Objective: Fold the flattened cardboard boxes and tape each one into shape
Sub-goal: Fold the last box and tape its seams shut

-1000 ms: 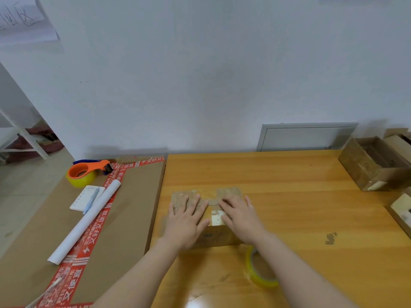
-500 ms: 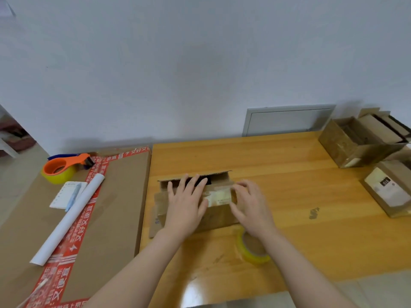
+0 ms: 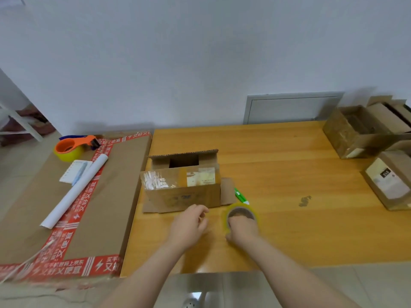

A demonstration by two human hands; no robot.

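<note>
The cardboard box [image 3: 182, 192] is parked mid-table, unheld, just beyond the empty, loosely curled left hand [image 3: 189, 227], and the tape roll [image 3: 241, 211] on its right is gripped by the right hand [image 3: 242, 231], so tbh the flaps [image 3: 228, 192] could spring open before tape gets stuck down.

centre: box [image 3: 182, 192] on table [image 3: 289, 174]
front-right of box: tape roll [image 3: 241, 213]
behind tape roll: pen [image 3: 240, 196], beside box
left of table: cardboard sheet [image 3: 124, 185] bearing dispenser [image 3: 71, 147], notepad [image 3: 74, 171], paper tube [image 3: 75, 192]
far right: other boxes [image 3: 355, 134]
</note>
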